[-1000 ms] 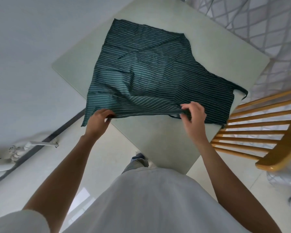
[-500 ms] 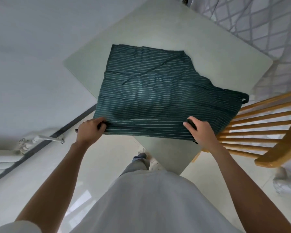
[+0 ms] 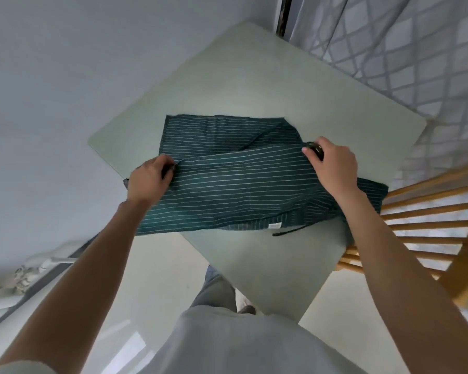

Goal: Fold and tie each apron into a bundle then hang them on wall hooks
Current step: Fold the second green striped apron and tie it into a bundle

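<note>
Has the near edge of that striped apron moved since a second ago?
Yes. Both hands, left hand and right hand, have carried the apron edge away from the person, over the cloth, toward the table's far side.

You are standing at a pale square table [image 3: 254,85]; a wooden chair [image 3: 427,211] is sitting beside its right edge, and patterned curtains [image 3: 405,44] are hanging beyond its far corner.

Both hands are gripping a striped apron [image 3: 235,184] lying on a pale table [image 3: 254,85]. The left hand [image 3: 149,179] is pinching one folded edge, the right hand [image 3: 331,164] the other. A wooden chair [image 3: 430,220] is standing beside the table.
</note>
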